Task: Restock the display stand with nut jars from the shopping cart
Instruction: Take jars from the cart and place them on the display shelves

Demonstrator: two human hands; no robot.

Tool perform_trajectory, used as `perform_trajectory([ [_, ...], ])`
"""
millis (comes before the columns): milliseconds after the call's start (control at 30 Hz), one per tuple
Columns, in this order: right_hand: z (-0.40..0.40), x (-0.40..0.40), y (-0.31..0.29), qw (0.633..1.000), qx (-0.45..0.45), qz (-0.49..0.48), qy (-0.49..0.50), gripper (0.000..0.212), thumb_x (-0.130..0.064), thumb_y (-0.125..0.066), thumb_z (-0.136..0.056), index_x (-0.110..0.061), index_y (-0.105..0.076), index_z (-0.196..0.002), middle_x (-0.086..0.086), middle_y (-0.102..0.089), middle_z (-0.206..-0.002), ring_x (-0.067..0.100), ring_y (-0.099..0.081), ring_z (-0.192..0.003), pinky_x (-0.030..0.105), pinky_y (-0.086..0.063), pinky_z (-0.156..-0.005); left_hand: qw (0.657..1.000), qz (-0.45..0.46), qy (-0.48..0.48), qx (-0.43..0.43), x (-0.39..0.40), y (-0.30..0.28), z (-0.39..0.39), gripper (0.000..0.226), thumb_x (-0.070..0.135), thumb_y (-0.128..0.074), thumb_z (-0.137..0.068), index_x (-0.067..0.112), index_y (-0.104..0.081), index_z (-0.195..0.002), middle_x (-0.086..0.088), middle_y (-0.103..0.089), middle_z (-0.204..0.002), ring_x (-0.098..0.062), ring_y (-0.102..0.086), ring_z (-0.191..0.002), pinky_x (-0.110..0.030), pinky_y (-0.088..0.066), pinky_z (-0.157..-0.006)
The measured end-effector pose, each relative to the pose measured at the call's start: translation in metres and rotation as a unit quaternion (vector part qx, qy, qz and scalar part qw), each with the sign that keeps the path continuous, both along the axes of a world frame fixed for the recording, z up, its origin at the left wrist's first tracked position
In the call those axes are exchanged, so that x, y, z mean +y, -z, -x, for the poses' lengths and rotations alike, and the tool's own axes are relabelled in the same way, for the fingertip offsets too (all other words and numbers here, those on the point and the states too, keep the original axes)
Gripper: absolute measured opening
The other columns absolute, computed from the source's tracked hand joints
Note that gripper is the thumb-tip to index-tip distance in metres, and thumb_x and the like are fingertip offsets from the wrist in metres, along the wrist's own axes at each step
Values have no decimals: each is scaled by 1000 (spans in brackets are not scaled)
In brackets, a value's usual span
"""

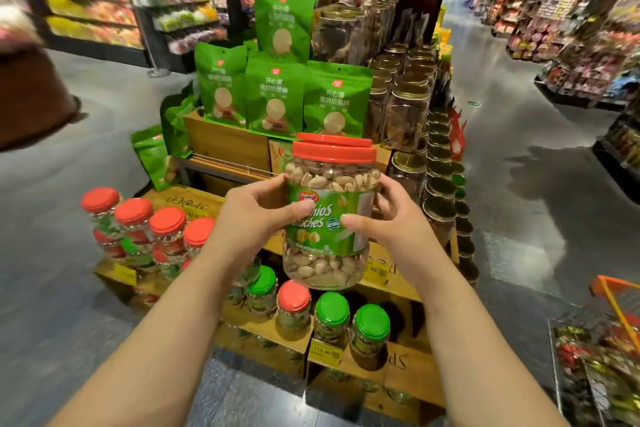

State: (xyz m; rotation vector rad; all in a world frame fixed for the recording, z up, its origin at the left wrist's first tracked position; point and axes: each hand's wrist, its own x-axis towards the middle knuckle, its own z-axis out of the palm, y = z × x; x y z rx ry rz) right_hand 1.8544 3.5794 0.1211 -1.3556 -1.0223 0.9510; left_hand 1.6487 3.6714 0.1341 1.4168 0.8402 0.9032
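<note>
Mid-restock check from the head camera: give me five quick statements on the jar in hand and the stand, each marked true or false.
1. Both hands hold the pistachio jar, the left hand and right hand gripping its sides. True.
2. The held jar has a green lid. False: its lid is red.
3. The held jar already stands on a shelf. False: it is held up in the air in front of the display stand.
4. Green pouches stand on the upper tier of the stand. True.
5. The front row of small jars below the hands has only red lids. False: one lid is red, the others visible are green.
</note>
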Motion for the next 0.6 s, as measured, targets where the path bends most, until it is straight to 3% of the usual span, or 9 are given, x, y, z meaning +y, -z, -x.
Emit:
perform_trajectory([
  [167,6,24,6,999,-41,-12,-7,90,-38,-95,-65,-44,-50,-143,-15,-61,-139,10,-56,-131,47,-52,-106,999,-19,-12,25,27,14,8,87,47,-97,-55,19,-68,-132,5,-74,-119,-13,-68,-116,-41,-54,-101],
  [267,14,41,14,999,-47,-18,-15,91,-39,-93,-65,-47,-48,-144,-16,-62,-139,12,-56,-132,48,-51,-106,1000,-11,-7,4,43,25,15,73,28,-92,-56,28,-69,-126,16,-75,-109,1,-66,-111,-28,-57,-93],
  [400,32,67,28,999,-46,-12,-17,96,-33,-93,-69,-50,-41,-149,-14,-59,-143,15,-56,-132,50,-53,-104,1000,-2,2,6,77,41,31,98,39,-98,-51,14,-62,-139,7,-72,-124,-8,-64,-121,-42,-54,-102],
  [500,52,84,39,999,-34,-10,7,96,-23,-91,-73,-47,-40,-150,-8,-62,-140,18,-62,-125,50,-54,-102,999,-8,28,15,105,51,45,98,36,-94,-54,11,-59,-142,9,-72,-121,-4,-65,-117,-38,-56,-99],
  [600,77,101,48,998,-29,3,47,93,-36,-92,-69,-52,-43,-146,-14,-61,-140,17,-59,-129,48,-51,-106,996,-22,66,56,133,58,61,101,36,-92,-53,18,-54,-146,15,-67,-127,4,-62,-117,-34,-53,-103],
])
